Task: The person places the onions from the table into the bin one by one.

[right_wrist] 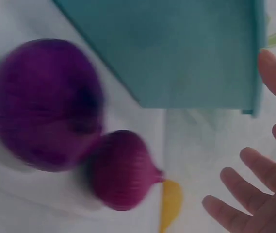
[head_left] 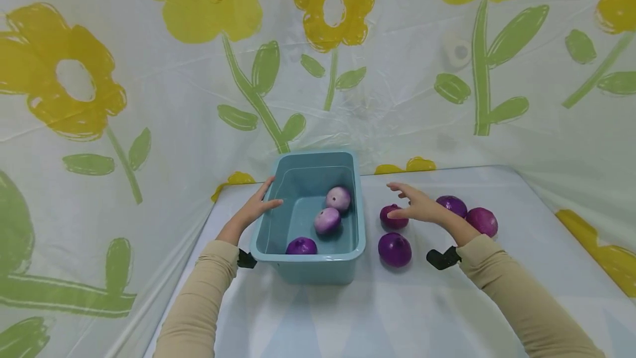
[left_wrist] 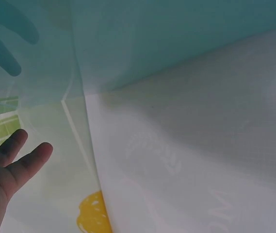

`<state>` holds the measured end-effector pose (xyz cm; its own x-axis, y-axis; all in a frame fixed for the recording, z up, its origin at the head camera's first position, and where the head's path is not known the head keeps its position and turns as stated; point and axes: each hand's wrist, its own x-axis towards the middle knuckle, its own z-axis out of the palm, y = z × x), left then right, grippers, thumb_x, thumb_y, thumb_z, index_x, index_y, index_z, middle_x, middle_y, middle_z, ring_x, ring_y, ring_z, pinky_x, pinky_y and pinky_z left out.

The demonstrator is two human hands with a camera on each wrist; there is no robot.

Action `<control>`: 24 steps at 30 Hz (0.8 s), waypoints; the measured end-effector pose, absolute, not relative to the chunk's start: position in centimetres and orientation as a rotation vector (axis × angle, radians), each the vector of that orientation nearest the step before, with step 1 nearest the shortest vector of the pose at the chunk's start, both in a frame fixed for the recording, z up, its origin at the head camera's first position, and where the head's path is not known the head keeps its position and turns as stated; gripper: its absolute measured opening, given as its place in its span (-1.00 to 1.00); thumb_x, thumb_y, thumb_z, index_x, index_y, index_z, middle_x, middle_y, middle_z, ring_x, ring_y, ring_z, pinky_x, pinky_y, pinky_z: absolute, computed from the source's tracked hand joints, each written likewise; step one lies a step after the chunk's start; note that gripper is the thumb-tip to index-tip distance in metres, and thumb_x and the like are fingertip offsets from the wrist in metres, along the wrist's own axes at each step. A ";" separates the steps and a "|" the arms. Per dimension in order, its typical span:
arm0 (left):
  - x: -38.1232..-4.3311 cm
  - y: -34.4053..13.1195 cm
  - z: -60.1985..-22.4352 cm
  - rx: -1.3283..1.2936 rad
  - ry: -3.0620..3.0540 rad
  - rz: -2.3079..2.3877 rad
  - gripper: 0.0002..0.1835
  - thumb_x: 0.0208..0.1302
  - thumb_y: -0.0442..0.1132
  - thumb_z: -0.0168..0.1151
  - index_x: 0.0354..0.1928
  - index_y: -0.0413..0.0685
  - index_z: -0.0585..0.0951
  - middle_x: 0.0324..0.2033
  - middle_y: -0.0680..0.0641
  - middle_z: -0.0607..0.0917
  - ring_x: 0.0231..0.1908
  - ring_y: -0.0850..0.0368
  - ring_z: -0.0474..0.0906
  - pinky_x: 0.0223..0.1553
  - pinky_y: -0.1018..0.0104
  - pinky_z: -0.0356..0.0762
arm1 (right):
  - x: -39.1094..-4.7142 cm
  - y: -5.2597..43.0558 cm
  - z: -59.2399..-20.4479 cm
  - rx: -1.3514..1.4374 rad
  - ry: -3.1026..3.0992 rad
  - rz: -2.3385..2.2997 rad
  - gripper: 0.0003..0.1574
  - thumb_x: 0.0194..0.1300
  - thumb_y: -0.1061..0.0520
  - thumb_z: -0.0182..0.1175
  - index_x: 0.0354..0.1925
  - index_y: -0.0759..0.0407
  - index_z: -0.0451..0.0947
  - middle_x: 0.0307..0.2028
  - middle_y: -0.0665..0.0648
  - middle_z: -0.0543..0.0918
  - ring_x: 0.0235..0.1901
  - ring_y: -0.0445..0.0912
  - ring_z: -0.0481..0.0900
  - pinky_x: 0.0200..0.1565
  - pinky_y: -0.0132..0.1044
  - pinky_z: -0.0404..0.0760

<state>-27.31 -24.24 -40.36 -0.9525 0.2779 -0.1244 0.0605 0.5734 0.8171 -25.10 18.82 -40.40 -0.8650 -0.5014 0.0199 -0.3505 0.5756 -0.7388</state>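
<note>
A blue-green plastic bin (head_left: pixel 312 270) stands on the table with three onions inside: two pale purple ones (head_left: pixel 338 198) along its right side and a dark purple one (head_left: pixel 301 246) near its front wall. My left hand (head_left: pixel 252 208) is at the bin's left rim, thumb over the opening, its fingers spread in the left wrist view. To the right of the bin, my right hand (head_left: pixel 421 206) hovers with parted fingers and nothing in its grasp. Its thumb overlaps a small red onion (head_left: pixel 394 224) in the head view. A larger purple onion (head_left: pixel 395 249) sits just in front of that one.
Right of my right wrist lie a purple onion (head_left: pixel 451 204) and a reddish one (head_left: pixel 482 221) side by side. Behind the white table (head_left: pixel 397 314) hangs a flower-printed curtain (head_left: pixel 387 87), reaching down to the table's back edge.
</note>
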 end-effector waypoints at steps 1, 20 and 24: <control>-27.3 -24.2 -40.4 0.285 2.569 1.318 -0.15 0.25 -0.03 0.07 0.43 0.24 -0.21 0.43 -0.13 -0.16 0.37 -0.25 -0.18 0.23 -0.31 -0.09 | -24.9 18.9 -41.2 -0.714 2.602 -1.181 -0.01 0.11 -0.05 0.28 0.32 0.33 0.05 0.25 0.44 0.21 0.19 0.32 0.22 0.11 0.26 0.25; -24.8 -22.7 -37.0 0.280 2.524 1.337 -0.15 0.26 -0.08 0.05 0.44 0.06 -0.20 0.42 -0.21 -0.17 0.36 -0.29 -0.18 0.23 -0.29 -0.08 | -22.4 18.3 -48.4 -0.688 2.656 -1.152 -0.07 -0.08 -0.02 0.40 0.19 0.34 0.28 0.19 0.44 0.27 0.16 0.35 0.12 0.10 0.34 0.16; -24.8 -22.7 -37.0 0.281 2.520 1.347 -0.14 0.25 -0.08 0.06 0.44 0.05 -0.20 0.41 -0.22 -0.17 0.36 -0.30 -0.19 0.23 -0.30 -0.09 | -21.6 18.2 -49.1 -0.640 2.559 -1.109 -0.08 -0.04 -0.04 0.38 0.21 0.31 0.26 0.18 0.43 0.26 0.14 0.32 0.21 0.04 0.27 0.33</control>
